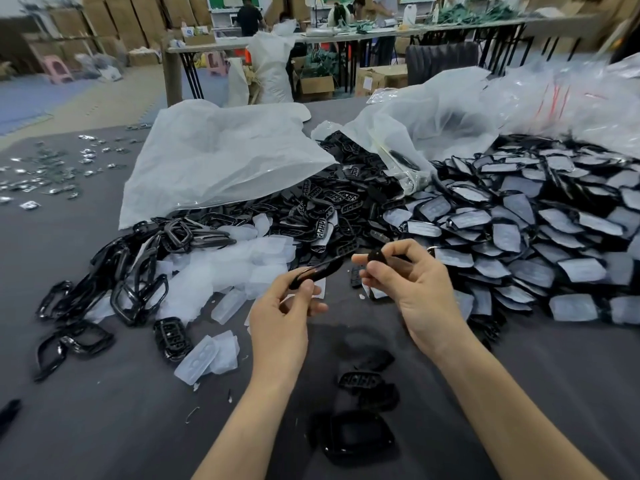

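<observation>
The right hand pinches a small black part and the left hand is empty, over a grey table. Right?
Not quite: in the head view the left hand grips a black frame. The right hand does pinch a small black part, over the grey table.

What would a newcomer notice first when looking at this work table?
First, the two hands at the centre: the left hand grips a thin black frame, the right hand pinches a small black part. Next, the heap of film-covered black pieces on the right, and the white bag behind at left.
</observation>
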Demonstrator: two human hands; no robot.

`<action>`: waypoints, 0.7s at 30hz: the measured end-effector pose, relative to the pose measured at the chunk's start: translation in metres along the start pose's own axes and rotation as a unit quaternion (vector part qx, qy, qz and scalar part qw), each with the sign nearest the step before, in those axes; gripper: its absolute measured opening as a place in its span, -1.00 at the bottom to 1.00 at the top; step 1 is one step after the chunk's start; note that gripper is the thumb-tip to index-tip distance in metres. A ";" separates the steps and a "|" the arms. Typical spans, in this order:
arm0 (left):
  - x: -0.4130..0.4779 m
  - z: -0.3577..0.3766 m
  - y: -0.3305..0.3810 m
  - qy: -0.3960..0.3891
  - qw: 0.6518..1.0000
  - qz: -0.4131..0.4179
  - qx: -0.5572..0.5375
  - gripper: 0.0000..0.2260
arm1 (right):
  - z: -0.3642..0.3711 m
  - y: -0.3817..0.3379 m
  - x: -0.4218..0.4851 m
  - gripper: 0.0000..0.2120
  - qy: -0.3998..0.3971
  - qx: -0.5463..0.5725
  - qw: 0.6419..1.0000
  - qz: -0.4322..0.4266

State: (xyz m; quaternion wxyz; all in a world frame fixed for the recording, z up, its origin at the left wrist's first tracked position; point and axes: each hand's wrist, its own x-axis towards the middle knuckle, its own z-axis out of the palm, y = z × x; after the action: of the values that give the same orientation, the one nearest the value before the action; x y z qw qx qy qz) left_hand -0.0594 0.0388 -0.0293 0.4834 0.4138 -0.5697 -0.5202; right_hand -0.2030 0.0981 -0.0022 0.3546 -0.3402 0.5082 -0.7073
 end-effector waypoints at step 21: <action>-0.001 0.001 0.002 -0.026 0.999 -0.021 -0.006 -0.78 | 0.004 0.010 -0.003 -0.84 0.001 0.143 0.987 0.075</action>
State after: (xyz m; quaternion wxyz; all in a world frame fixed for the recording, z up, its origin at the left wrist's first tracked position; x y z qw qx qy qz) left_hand -0.0600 0.0403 -0.0277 0.4598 0.4086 -0.5704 -0.5443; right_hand -0.1963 0.0963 -0.0112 0.4506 -0.2464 0.4263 -0.7446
